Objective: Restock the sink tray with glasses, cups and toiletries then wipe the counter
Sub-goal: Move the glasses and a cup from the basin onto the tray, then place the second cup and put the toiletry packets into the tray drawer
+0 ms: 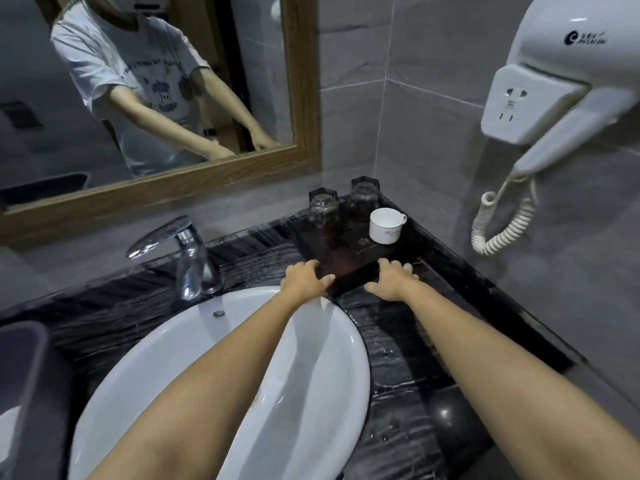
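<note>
The tray (341, 258) is dark on a dark worktop (388, 341), so its far edges are hard to trace, and the gold print on it is too small to read. It sits in the corner, right of the sink (149, 351), whose near rim is cut off. At the back it holds a left glass (323, 206) and a right glass (364, 197), both seemingly mouth down. A white cup (387, 226) stands just in front of the right one. The left hand (304, 278) grips the tray's near left corner. The right hand (393, 280) grips its near edge. Both have fingers bent over the rim, their tips partly hidden.
</note>
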Motion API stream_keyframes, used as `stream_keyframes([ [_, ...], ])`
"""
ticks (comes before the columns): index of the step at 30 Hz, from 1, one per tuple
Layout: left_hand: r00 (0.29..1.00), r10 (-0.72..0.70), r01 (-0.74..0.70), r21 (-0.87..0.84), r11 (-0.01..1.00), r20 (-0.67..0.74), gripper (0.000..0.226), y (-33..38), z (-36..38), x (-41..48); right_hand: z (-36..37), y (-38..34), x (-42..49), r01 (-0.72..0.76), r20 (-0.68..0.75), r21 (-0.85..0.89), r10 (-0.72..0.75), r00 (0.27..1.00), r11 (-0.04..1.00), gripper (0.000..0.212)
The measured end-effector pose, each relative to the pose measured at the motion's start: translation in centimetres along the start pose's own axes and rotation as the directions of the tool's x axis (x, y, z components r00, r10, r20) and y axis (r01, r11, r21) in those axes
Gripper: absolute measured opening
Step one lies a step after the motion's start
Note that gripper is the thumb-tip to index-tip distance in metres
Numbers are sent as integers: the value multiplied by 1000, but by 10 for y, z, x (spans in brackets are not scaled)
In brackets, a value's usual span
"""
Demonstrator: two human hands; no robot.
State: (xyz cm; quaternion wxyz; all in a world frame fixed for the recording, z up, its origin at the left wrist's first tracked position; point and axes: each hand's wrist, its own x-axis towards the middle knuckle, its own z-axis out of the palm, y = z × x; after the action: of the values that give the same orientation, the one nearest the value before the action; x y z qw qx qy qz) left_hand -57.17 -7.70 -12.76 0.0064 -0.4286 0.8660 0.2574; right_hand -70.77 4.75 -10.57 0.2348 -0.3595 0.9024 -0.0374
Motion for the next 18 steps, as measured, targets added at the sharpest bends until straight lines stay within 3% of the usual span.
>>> stream_keyframes([
  [7, 975, -76, 59, 85, 995, 210, 64, -87, -6, -100, 76, -74, -72, 182, 158, -158, -157, 975, 970, 81],
  [12, 877, -151, 42, 240, 970, 457, 49, -119, -28, -165, 110, -125, -109, 309, 391, -321, -172, 904, 895, 73],
  [15, 862, -186, 86, 225, 970, 471, 50, -146, -55, -199, 119, -171, -134, 452, 537, -399, -196, 820, 798, 65],
  [18, 879, -204, 165, 125, 978, 432, 53, -176, -89, -226, 124, -217, -156, 517, 592, -395, -220, 775, 759, 63],
])
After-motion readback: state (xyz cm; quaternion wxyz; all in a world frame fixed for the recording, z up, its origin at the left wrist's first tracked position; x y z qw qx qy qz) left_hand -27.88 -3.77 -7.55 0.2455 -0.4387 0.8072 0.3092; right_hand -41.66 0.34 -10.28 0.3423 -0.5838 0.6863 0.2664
